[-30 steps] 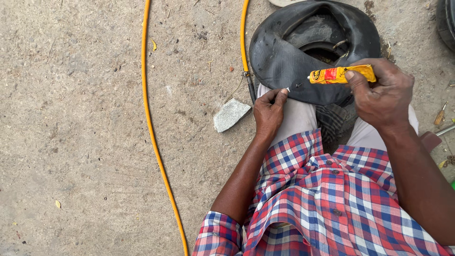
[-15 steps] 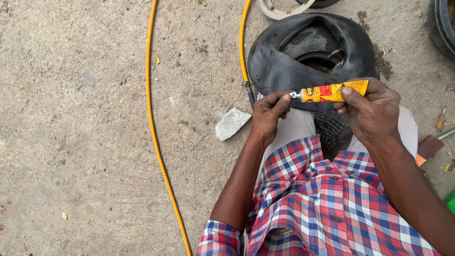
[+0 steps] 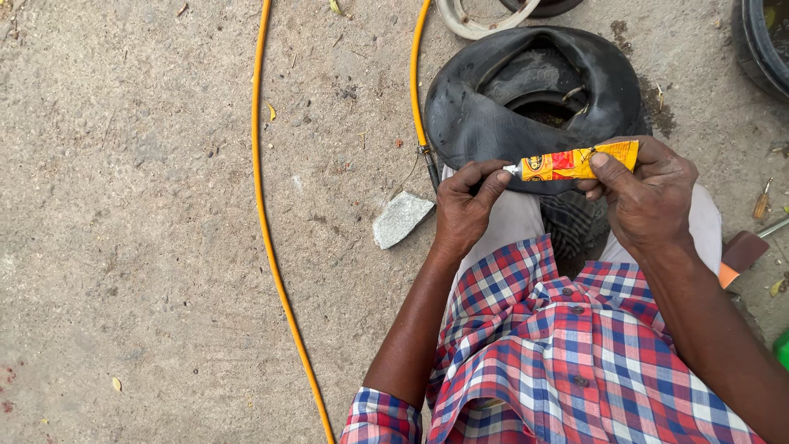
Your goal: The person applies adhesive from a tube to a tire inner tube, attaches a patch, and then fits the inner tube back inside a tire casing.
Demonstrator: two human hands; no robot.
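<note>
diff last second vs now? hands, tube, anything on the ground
The right hand has lowered the yellow tube and swung its nozzle toward the left hand, whose fingertips now meet the nozzle end; a second ago they were apart, lower on the black inner tube. Nothing let go. Unchanged: right hand's grip on the tube, inner tube on the lap, yellow hose and grey stone on the ground.
</note>
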